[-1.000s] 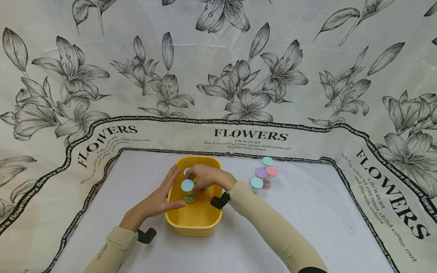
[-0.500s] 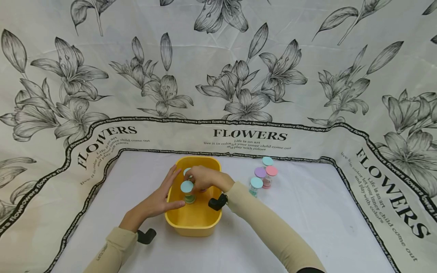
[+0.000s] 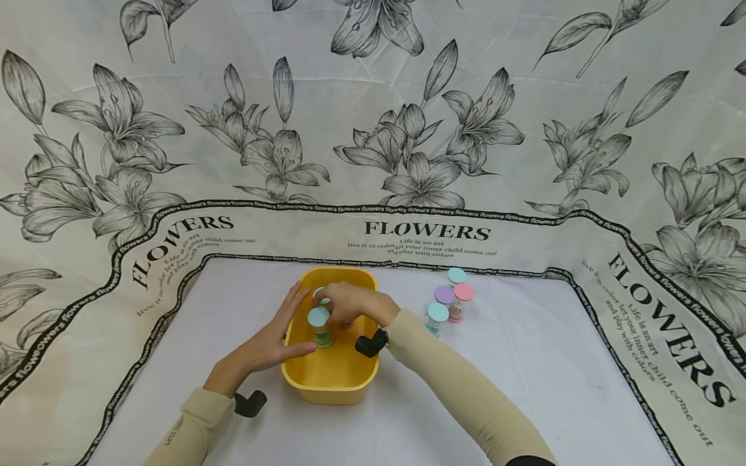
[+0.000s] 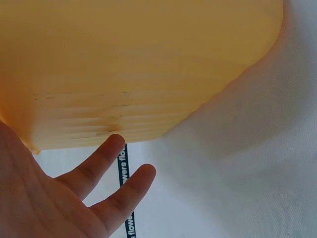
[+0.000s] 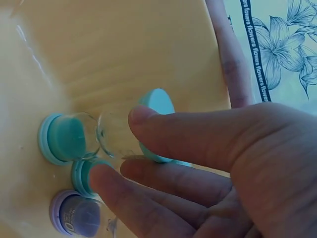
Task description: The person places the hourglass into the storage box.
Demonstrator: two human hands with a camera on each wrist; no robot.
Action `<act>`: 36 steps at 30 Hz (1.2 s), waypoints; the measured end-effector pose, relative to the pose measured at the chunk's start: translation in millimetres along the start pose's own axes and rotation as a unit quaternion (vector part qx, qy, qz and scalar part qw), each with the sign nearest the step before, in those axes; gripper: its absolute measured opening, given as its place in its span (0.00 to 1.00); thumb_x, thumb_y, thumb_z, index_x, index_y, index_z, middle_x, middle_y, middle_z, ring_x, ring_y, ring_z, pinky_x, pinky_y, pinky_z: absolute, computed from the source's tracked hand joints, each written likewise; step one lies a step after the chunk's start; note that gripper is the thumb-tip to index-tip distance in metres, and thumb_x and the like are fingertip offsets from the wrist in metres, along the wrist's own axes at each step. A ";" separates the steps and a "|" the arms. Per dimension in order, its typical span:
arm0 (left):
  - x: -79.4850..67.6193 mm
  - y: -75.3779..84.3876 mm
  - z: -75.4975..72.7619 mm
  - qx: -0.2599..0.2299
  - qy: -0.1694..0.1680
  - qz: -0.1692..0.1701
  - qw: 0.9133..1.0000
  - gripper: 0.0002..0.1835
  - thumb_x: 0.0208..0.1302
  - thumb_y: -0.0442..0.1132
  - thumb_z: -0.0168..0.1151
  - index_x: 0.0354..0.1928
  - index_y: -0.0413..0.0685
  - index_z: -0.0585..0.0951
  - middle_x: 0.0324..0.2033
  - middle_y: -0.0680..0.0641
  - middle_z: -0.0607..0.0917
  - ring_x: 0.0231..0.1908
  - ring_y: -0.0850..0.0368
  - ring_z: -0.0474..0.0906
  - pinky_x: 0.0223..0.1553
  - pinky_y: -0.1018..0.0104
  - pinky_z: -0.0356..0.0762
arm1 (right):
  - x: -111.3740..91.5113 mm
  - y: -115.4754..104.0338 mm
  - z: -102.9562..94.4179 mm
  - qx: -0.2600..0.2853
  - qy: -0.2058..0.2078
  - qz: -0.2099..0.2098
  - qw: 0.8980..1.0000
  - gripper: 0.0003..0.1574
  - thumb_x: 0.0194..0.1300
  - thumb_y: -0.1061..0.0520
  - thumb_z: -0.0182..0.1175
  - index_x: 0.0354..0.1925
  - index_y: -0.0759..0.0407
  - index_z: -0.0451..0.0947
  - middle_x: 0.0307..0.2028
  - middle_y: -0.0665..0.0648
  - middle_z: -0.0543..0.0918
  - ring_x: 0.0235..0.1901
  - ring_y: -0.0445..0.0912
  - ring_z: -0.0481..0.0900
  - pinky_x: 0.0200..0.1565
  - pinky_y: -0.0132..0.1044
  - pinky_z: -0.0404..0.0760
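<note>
Inside a yellow tub (image 3: pixel 332 388), a sand timer (image 3: pixel 318 317) with a pale teal cap and greenish sand stands upright. My right hand (image 3: pixel 352 303) reaches into the tub. In the right wrist view, its thumb and forefinger pinch this timer near its teal cap (image 5: pixel 161 101); the contact is partly hidden. A second teal-capped timer (image 3: pixel 320 294) stands behind, and a purple-based one (image 5: pixel 74 215) shows low in the right wrist view. My left hand (image 3: pixel 268 342) rests along the tub's left side, fingers spread, thumb reaching over the rim near the front timer.
Right of the tub, several sand timers stand in a cluster: teal (image 3: pixel 438 313), purple (image 3: pixel 444 294), pink (image 3: pixel 463 292) and another teal (image 3: pixel 457 276). A white cloth (image 3: pixel 524 375) covers the table, and flower-printed fabric (image 3: pixel 431 162) rises behind it.
The front timer and my right hand have shifted very slightly left, and the timer's base sits a little nearer. More of the rear timer shows now. My left hand stays put.
</note>
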State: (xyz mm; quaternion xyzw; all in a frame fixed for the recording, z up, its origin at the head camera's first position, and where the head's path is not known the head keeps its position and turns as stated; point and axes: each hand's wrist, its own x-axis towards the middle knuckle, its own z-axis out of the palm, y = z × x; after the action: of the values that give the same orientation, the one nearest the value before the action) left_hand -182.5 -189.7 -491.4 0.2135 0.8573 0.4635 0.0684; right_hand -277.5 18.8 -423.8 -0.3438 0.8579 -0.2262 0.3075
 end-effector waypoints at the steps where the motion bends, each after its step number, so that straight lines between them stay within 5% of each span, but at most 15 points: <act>1: 0.0 0.0 -0.1 0.000 0.001 0.000 1.000 0.57 0.64 0.57 0.69 0.84 0.60 0.42 0.83 0.50 0.29 0.81 0.34 0.32 0.71 0.25 0.54 | -0.3 -0.2 -0.8 0.003 0.000 0.000 1.000 0.30 0.63 0.61 0.73 0.62 0.56 0.79 0.45 0.57 0.82 0.28 0.55 0.83 0.27 0.33 0.84; 7: 0.3 -1.1 0.1 -0.001 0.003 0.002 1.000 0.57 0.64 0.57 0.69 0.84 0.61 0.42 0.82 0.50 0.29 0.81 0.34 0.32 0.71 0.24 0.53 | -1.5 0.3 -2.0 0.017 0.001 0.000 1.000 0.30 0.63 0.62 0.72 0.63 0.55 0.78 0.48 0.60 0.83 0.28 0.53 0.83 0.43 0.52 0.90; 13: 0.5 -2.2 1.4 0.001 0.003 0.002 1.000 0.57 0.64 0.57 0.69 0.84 0.60 0.41 0.82 0.50 0.28 0.81 0.33 0.33 0.70 0.24 0.54 | -0.3 4.3 -0.3 0.023 0.004 -0.003 1.000 0.30 0.63 0.63 0.73 0.62 0.55 0.79 0.51 0.61 0.83 0.27 0.45 0.82 0.42 0.47 0.90; 22: 0.0 -0.5 1.4 0.008 0.003 -0.007 1.000 0.57 0.64 0.57 0.69 0.84 0.61 0.42 0.83 0.51 0.28 0.81 0.35 0.33 0.72 0.24 0.49 | -8.0 4.5 -8.8 0.061 -0.008 -0.022 0.998 0.28 0.64 0.64 0.71 0.62 0.58 0.78 0.52 0.65 0.86 0.22 0.47 0.78 0.30 0.33 0.81; 29: 0.2 -0.4 2.1 0.018 0.012 0.010 1.000 0.55 0.65 0.50 0.69 0.84 0.56 0.43 0.83 0.47 0.30 0.81 0.32 0.34 0.72 0.22 0.45 | -22.1 5.9 -22.4 0.031 0.023 -0.047 0.998 0.27 0.69 0.60 0.67 0.64 0.63 0.77 0.52 0.61 0.88 0.45 0.49 0.89 0.50 0.38 0.87; 36: 0.8 -1.4 3.2 0.010 0.010 0.003 1.000 0.56 0.65 0.53 0.69 0.84 0.58 0.42 0.83 0.48 0.29 0.81 0.33 0.32 0.71 0.23 0.47 | -42.3 16.4 -35.5 0.033 0.073 -0.082 0.993 0.27 0.70 0.57 0.66 0.64 0.64 0.77 0.55 0.63 0.87 0.55 0.51 0.86 0.52 0.38 0.86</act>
State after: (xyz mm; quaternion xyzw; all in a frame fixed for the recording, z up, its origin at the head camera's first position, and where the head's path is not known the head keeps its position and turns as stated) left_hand -182.7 -187.6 -494.3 0.2123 0.8616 0.4576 0.0559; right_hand -284.8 66.8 -392.7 -0.3850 0.8390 -0.3037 0.2357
